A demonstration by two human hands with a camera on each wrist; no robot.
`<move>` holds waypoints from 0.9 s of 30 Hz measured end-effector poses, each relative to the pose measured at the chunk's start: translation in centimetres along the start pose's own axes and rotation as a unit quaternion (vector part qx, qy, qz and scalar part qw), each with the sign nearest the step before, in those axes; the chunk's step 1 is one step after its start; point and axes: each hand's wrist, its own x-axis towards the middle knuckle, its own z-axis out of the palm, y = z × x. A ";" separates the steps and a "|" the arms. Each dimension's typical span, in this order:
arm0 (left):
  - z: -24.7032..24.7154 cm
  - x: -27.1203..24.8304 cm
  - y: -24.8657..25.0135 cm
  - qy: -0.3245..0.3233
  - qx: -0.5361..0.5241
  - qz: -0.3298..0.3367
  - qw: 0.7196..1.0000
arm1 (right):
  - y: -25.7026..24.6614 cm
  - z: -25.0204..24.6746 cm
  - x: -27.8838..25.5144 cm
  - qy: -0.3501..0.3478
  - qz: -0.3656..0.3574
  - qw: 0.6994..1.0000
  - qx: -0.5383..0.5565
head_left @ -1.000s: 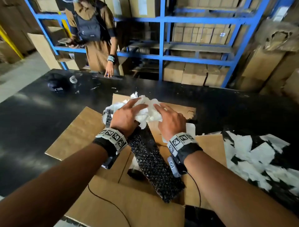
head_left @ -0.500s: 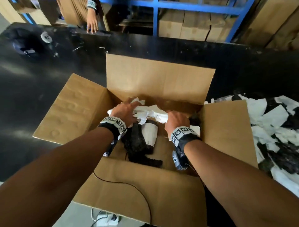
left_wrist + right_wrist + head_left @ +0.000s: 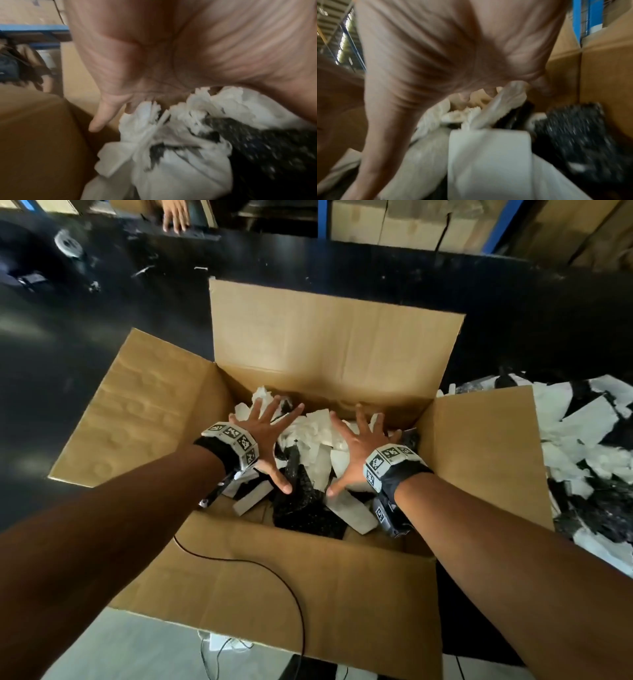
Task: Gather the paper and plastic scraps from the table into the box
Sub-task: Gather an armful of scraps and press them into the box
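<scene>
An open cardboard box [image 3: 329, 337] stands in front of me with its four flaps spread out. Inside lie white paper scraps [image 3: 318, 436] and black bubble-wrap plastic [image 3: 305, 505]. My left hand [image 3: 267, 440] and right hand [image 3: 363, 446] hover over this heap with fingers splayed, holding nothing. In the left wrist view, the open palm [image 3: 154, 47] is just above white scraps [image 3: 171, 162] and black plastic [image 3: 274, 148]. The right wrist view shows the palm [image 3: 445, 54] above white paper [image 3: 488, 155] and black plastic [image 3: 570, 128]. More white and black scraps [image 3: 589, 460] lie on the black table at the right.
The black table [image 3: 85, 337] stretches left and behind the box, with a small round object [image 3: 68, 242] and bits of litter at the far left. Another person's hand [image 3: 176, 215] rests on the far edge. Blue racking with cartons [image 3: 394, 220] stands behind. A thin black cable [image 3: 260, 570] crosses the near flap.
Both hands held a bundle of white paper and black plastic above the box, lowered it inside, and have now let go with fingers spread. The view has tilted downward.
</scene>
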 end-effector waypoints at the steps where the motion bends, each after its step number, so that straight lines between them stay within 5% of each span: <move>1: 0.8 0.5 0.1 -0.028 -0.009 -0.009 1.000 | 0.0 0.7 0.3 -0.017 -0.004 1.000 -0.002; 8: 4.9 4.7 -0.1 -0.124 0.052 -0.070 0.988 | 0.0 5.2 4.1 -0.076 0.041 0.996 0.018; 15: 6.6 5.4 1.2 -0.069 0.166 -0.038 0.983 | -0.3 6.7 4.3 -0.079 0.057 0.995 -0.008; 21: 1.3 3.3 -1.7 -0.086 0.033 -0.066 0.994 | 1.2 4.3 4.0 -0.069 0.052 0.996 0.015; 27: -0.3 2.2 -2.0 -0.091 0.033 -0.048 0.994 | 1.6 2.5 2.4 -0.062 0.028 0.998 -0.012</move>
